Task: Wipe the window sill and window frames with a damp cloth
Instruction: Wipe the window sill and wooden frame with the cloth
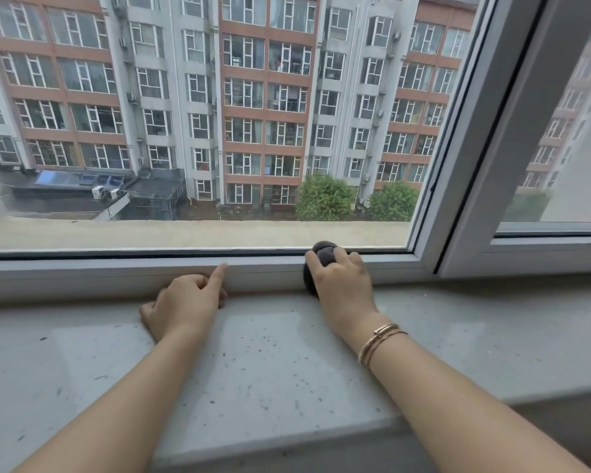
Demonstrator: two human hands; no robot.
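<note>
A: What is seen in the head view?

B: A dark grey cloth [323, 256], bunched into a ball, is pressed against the lower window frame [116, 268] by the right hand [342, 285]. The right fingers [313, 264] are wrapped over the cloth, which is gripped from above; part of it shows just below and to the left of them, where the frame meets the window sill [270, 370].

A: And the other hand?

B: The left hand [185, 302] is rested on the sill, well to the left of the right fingers. Its index finger [219, 276] is stretched out and laid against the frame; the remaining fingers are curled in, and nothing is held.

A: Is any writing or brand to be read?

B: None can be made out. Two thin gold bangles [379, 341] are worn on the right wrist. Dark specks are scattered over the pale sill behind both hands. Apartment blocks [253, 97] are seen through the glass beyond the fingers.
</note>
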